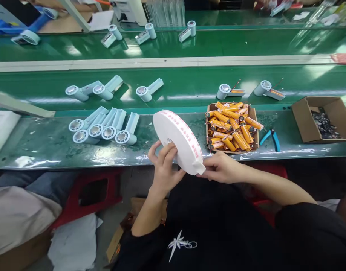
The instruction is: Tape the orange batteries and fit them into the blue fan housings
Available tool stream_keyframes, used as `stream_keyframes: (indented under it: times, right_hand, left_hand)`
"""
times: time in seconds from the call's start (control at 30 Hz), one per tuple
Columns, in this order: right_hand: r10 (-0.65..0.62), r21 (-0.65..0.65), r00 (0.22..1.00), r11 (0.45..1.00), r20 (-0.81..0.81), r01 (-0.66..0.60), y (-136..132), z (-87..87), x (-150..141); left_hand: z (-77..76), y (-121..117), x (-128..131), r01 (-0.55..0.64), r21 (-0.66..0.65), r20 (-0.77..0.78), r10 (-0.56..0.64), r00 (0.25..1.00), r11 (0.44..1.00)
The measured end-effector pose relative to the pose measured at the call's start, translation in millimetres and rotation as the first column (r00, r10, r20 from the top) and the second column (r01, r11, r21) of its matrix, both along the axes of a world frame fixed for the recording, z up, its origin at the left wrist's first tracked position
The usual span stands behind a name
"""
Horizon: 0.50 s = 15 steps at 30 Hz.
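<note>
Left hand [163, 165] fingers clamp the big white foam-tape roll [177, 141] at seven o'clock; right hand [222, 167] fingers pinch its five o'clock edge. Light, stiff, probably sticky.

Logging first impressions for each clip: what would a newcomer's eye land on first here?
A big white tape roll with red marks on its rim, held edge-up at centre by the left hand and right hand. Right of it, a tray heaped with orange cells; left of it on the green bench, a cluster of pale blue housings.
</note>
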State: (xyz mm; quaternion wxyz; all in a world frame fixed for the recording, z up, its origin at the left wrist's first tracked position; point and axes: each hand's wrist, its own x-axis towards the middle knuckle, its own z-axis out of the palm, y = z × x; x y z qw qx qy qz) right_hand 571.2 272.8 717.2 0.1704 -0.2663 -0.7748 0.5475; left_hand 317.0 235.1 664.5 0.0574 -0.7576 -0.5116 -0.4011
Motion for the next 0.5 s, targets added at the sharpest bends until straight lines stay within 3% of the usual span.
stream_keyframes:
  times: [0.07, 0.13, 0.2, 0.27, 0.33, 0.37, 0.43, 0.47, 0.5]
  right_hand:
    - [0.022, 0.076, 0.999, 0.997, 0.05, -0.026, -5, -14.6, -5]
    - [0.093, 0.174, 0.964, 0.975, 0.249, -0.139, -6, -21.6, -5]
    - [0.18, 0.203, 0.867, 0.931, 0.464, -0.302, -1, -18.2, -1]
    - [0.2, 0.197, 0.825, 0.917, 0.529, -0.348, 13, -5.9, 8]
    - [0.012, 0.316, 0.896, 0.934, 0.444, -0.169, 37, 9.0, 17]
    - [-0.148, 0.417, 0.917, 0.908, 0.371, -0.023, 52, 14.8, 21]
    - [-0.415, 0.603, 0.876, 0.773, 0.247, 0.197, 86, 19.8, 26]
    - [-0.477, 0.66, 0.847, 0.718, 0.234, 0.222, 103, 18.5, 27]
    - [-0.496, 0.688, 0.828, 0.698, 0.263, 0.2, 118, 15.2, 27]
  left_hand:
    - [-2.4, -1, -2, -0.016, 0.0, 0.045, 0.016, 0.999, 1.0]
    - [-7.7, -5, -8, -0.067, -0.049, 0.095, 0.072, 0.993, 0.997]
    - [-14.7, -10, -16, -0.101, -0.12, 0.136, 0.117, 0.984, 0.988]
    - [-21.6, -15, -20, -0.112, -0.168, 0.15, 0.138, 0.979, 0.979]
    - [-26.8, -19, -19, -0.112, -0.187, 0.148, 0.141, 0.979, 0.976]
    - [-28.5, -21, -17, -0.109, -0.192, 0.144, 0.138, 0.98, 0.975]
    - [-30.5, -21, -10, -0.096, -0.194, 0.129, 0.123, 0.984, 0.976]
    - [-30.9, -20, -6, -0.086, -0.192, 0.119, 0.11, 0.987, 0.978]
    - [-31.2, -19, -2, -0.074, -0.187, 0.108, 0.095, 0.99, 0.98]
